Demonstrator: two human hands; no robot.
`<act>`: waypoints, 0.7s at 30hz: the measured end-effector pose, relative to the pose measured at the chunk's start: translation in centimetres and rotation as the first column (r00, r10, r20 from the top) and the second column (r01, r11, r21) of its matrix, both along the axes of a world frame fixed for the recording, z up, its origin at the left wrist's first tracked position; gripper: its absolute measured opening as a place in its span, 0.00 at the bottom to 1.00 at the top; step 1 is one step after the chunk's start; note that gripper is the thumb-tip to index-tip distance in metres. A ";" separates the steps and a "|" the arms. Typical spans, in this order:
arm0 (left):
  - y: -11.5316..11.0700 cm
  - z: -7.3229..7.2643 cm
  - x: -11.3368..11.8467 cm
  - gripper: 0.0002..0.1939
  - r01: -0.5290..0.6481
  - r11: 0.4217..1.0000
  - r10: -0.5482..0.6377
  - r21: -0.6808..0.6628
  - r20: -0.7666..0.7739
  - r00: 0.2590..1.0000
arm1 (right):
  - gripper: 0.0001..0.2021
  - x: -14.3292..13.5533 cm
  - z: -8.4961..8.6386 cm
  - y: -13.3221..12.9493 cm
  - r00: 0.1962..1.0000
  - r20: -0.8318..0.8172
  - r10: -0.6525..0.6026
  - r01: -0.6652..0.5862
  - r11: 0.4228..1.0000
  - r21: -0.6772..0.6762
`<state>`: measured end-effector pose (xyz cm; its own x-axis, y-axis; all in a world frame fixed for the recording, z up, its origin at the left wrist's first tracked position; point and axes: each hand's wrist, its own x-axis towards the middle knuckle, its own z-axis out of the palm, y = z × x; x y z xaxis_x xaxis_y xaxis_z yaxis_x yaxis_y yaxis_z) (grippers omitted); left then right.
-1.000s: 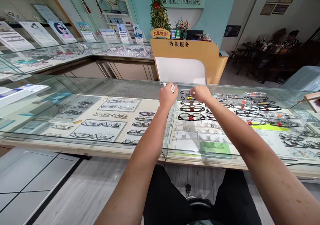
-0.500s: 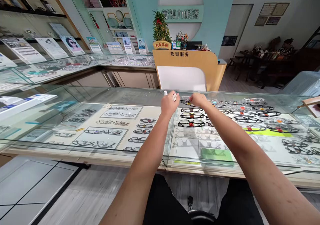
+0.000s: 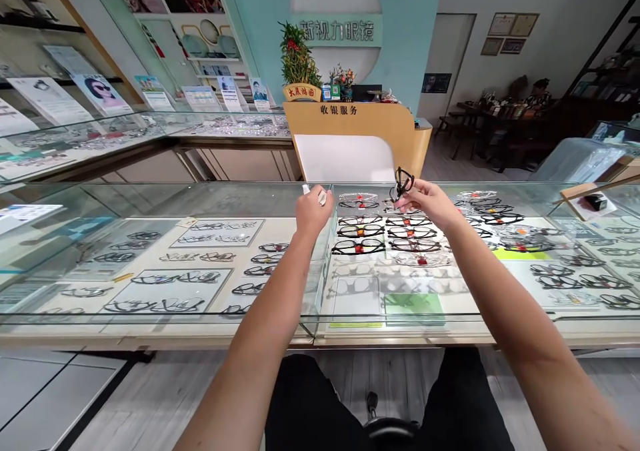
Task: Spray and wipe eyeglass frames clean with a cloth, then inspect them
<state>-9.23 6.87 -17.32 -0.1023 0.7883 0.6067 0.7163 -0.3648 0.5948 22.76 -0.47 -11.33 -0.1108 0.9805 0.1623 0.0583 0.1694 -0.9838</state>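
Black glasses (image 3: 403,184) are pinched by the right hand (image 3: 431,203), a white object (image 3: 322,198) by the left hand (image 3: 312,212); beyond the counter (image 3: 225,341), a desk (image 3: 363,124) is seen at twelve o'clock.

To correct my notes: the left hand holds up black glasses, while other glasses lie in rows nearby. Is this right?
Not the left hand: in the head view, the right hand holds up the black glasses, while other glasses lie in rows nearby.

White item (image 3: 322,199) half-hidden in left hand (image 3: 311,212)
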 end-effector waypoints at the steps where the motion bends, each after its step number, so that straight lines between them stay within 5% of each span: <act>1: -0.1 0.0 0.1 0.13 0.008 1.000 -0.008 0.005 -0.002 1.000 | 0.17 0.3 -0.2 -0.5 1.000 -0.012 -0.013 0.013 1.000 0.027; 9: -2.7 1.1 2.9 0.16 0.194 0.979 -0.184 -0.067 0.136 0.974 | 0.12 -1.0 -3.8 -0.4 0.991 0.050 -0.124 0.101 0.942 0.320; 15: -4.5 1.6 5.4 0.28 0.593 0.773 -0.489 -0.225 0.386 0.783 | 0.11 -2.7 -5.5 -1.8 0.903 0.353 -0.246 0.015 0.837 0.547; 21: -4.8 1.7 5.5 0.33 0.681 0.675 -0.554 -0.284 0.416 0.721 | 0.13 -3.7 -5.8 -2.6 0.836 0.482 -0.264 -0.122 0.766 0.631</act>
